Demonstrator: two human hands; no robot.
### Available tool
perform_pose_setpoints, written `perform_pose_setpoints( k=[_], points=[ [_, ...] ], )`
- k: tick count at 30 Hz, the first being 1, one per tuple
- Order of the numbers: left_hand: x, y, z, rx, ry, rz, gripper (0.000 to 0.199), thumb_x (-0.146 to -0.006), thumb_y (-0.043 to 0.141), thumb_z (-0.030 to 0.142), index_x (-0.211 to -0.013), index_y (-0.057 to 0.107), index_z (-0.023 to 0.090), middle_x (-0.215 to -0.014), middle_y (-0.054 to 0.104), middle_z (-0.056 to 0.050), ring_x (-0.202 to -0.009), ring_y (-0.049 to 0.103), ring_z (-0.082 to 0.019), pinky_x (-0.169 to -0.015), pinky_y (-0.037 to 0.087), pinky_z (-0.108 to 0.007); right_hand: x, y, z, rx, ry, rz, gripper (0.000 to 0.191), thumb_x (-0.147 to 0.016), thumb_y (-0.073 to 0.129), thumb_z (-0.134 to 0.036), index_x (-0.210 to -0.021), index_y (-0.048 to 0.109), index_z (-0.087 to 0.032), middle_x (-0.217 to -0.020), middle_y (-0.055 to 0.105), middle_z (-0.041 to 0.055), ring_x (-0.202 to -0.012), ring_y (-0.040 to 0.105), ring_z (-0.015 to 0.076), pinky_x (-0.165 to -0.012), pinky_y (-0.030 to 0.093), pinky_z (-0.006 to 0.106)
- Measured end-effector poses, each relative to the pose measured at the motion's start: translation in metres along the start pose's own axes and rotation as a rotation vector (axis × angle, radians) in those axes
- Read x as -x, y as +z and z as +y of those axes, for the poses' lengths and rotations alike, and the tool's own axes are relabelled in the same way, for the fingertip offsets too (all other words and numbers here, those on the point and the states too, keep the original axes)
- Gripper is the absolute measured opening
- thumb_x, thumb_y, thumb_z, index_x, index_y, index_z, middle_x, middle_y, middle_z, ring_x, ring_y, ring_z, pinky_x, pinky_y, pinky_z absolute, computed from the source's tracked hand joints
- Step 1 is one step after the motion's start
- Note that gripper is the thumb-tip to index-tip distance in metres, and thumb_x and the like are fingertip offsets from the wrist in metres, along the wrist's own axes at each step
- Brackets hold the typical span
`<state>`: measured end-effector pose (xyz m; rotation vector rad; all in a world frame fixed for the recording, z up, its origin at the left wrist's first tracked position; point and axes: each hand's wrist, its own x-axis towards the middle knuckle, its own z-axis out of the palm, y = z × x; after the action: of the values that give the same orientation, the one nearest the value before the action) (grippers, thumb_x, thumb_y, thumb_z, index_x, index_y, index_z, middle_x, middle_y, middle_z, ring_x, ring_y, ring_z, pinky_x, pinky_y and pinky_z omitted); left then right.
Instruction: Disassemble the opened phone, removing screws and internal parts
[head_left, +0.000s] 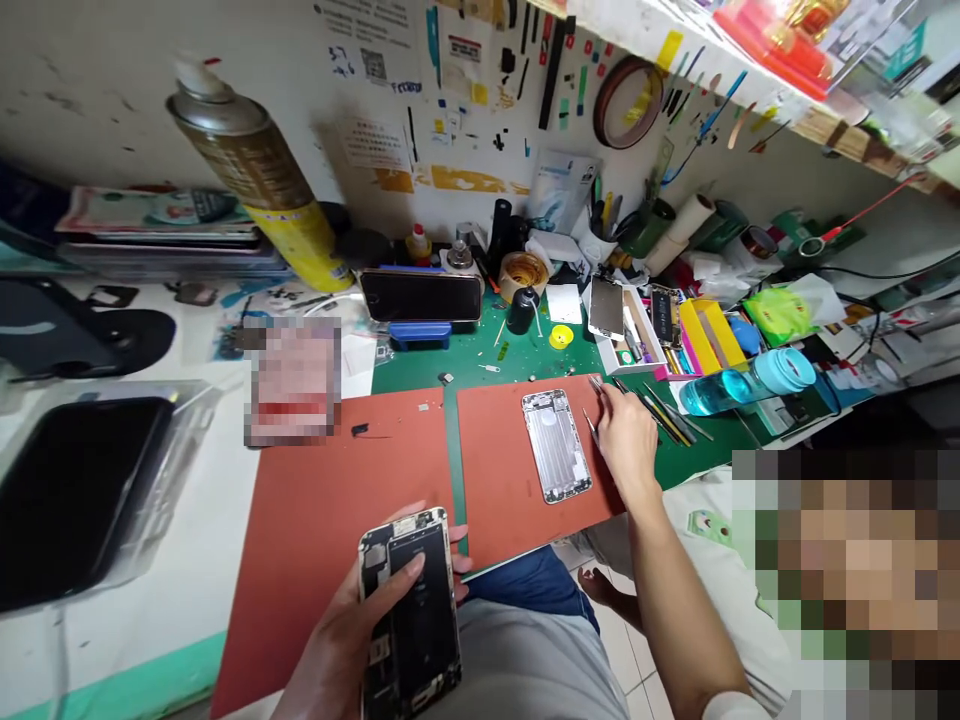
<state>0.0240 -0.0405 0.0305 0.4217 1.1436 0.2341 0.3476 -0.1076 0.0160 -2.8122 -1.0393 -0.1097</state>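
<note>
My left hand (390,590) is closed around an opened phone (424,600), the thumb across its black battery; the phone is tilted, with its inner parts facing up. At the right edge of the right-hand red mat, my right hand (628,430) has its fingers pinched together. A slim pointed metal tool (590,424) sticks out beside these fingers; most of it is hidden by the hand. Just left of that hand, a bare silver phone housing (557,447) lies flat on the mat, inner side up.
Several thin tools (671,415) lie right of my right hand, near a blue water bottle (750,382). A phone on a blue stand (420,335) and a small black bottle (523,310) stand behind the red mats (330,520). Another person sits close at right.
</note>
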Motion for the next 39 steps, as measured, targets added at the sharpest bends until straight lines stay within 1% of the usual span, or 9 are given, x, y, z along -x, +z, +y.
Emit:
perform_pose_setpoints(
  k=[6, 13, 19, 22, 25, 29, 32, 36, 39],
  points=[
    [-0.006, -0.009, -0.003, 0.024, -0.038, -0.059, 0.076, -0.07, 0.092, 0.038, -0.138, 0.064, 0.018, -0.112, 0.08, -0.016, -0.088, 0.077, -0.031, -0.074, 0.065, -0.038, -0.007, -0.002, -0.016, 0.09, 0.003, -0.097, 0.043, -0.106, 0.04, -0.014, -0.136, 0.07, -0.021, -0.099, 0.07, 0.013, -0.081, 0.071, 0.0223, -0.071, 0.047, 0.03],
    [-0.001, 0.0, 0.002, 0.019, -0.016, 0.046, 0.102, -0.061, 0.097, 0.036, -0.152, 0.05, 0.029, -0.126, 0.077, -0.015, -0.09, 0.079, -0.036, -0.074, 0.066, -0.045, 0.002, -0.006, -0.023, 0.155, 0.011, -0.167, 0.046, -0.105, 0.041, -0.011, -0.143, 0.065, -0.017, -0.102, 0.07, 0.0162, -0.089, 0.074, 0.0252, -0.072, 0.05, 0.031],
    [0.002, 0.003, 0.002, 0.025, -0.008, 0.005, 0.095, -0.066, 0.095, 0.038, -0.149, 0.054, 0.022, -0.113, 0.081, -0.016, -0.086, 0.079, -0.033, -0.074, 0.066, -0.04, 0.008, -0.006, -0.021, 0.128, 0.02, -0.167, 0.047, -0.103, 0.044, -0.009, -0.144, 0.064, -0.016, -0.104, 0.071, 0.0173, -0.089, 0.075, 0.0245, -0.072, 0.051, 0.03],
    [0.005, 0.007, 0.002, 0.004, 0.023, 0.023, 0.094, -0.069, 0.093, 0.039, -0.152, 0.051, 0.027, -0.123, 0.078, -0.015, -0.085, 0.08, -0.031, -0.074, 0.066, -0.039, 0.01, -0.003, -0.019, 0.075, 0.036, -0.149, 0.049, -0.101, 0.044, -0.007, -0.144, 0.064, -0.016, -0.104, 0.071, 0.018, -0.087, 0.075, 0.0256, -0.073, 0.052, 0.032],
    [0.004, 0.008, 0.003, 0.002, 0.003, 0.022, 0.101, -0.068, 0.094, 0.039, -0.156, 0.045, 0.034, -0.132, 0.075, -0.015, -0.087, 0.08, -0.032, -0.076, 0.066, -0.042, 0.012, 0.001, -0.017, -0.013, 0.064, -0.115, 0.052, -0.098, 0.044, -0.005, -0.147, 0.062, -0.014, -0.106, 0.071, 0.0193, -0.087, 0.074, 0.027, -0.076, 0.051, 0.035],
    [0.002, 0.005, 0.002, 0.009, 0.009, -0.005, 0.101, -0.069, 0.094, 0.04, -0.156, 0.044, 0.033, -0.133, 0.074, -0.016, -0.087, 0.08, -0.031, -0.077, 0.066, -0.042, 0.011, 0.002, -0.01, -0.216, 0.101, -0.069, 0.045, -0.102, 0.04, -0.011, -0.14, 0.065, -0.011, -0.111, 0.073, 0.0195, -0.097, 0.073, 0.0276, -0.085, 0.05, 0.037],
    [0.002, 0.004, 0.001, 0.003, -0.003, 0.003, 0.101, -0.071, 0.093, 0.04, -0.158, 0.042, 0.03, -0.124, 0.078, -0.016, -0.086, 0.08, -0.032, -0.073, 0.066, -0.041, 0.006, -0.001, -0.005, -0.43, 0.101, -0.07, 0.037, -0.106, 0.043, -0.026, -0.126, 0.072, -0.015, -0.11, 0.077, 0.0136, -0.098, 0.072, 0.0255, -0.088, 0.05, 0.035],
    [0.002, 0.002, -0.003, -0.018, 0.011, 0.027, 0.099, -0.073, 0.093, 0.037, -0.158, 0.041, 0.031, -0.118, 0.08, -0.015, -0.089, 0.08, -0.033, -0.072, 0.066, -0.04, -0.004, -0.008, -0.001, -0.71, 0.071, -0.082, 0.045, -0.107, 0.042, -0.049, -0.118, 0.077, -0.024, -0.115, 0.078, 0.0068, -0.102, 0.07, 0.0232, -0.091, 0.05, 0.034],
    [-0.001, -0.002, -0.006, -0.032, 0.023, 0.019, 0.1, -0.074, 0.092, 0.038, -0.159, 0.039, 0.032, -0.117, 0.079, -0.015, -0.091, 0.08, -0.034, -0.072, 0.066, -0.041, -0.016, -0.011, -0.002, -0.886, 0.065, -0.132, 0.047, -0.099, 0.054, -0.059, -0.107, 0.08, -0.02, -0.103, 0.079, 0.0074, -0.089, 0.069, 0.0226, -0.081, 0.052, 0.033]
  ],
)
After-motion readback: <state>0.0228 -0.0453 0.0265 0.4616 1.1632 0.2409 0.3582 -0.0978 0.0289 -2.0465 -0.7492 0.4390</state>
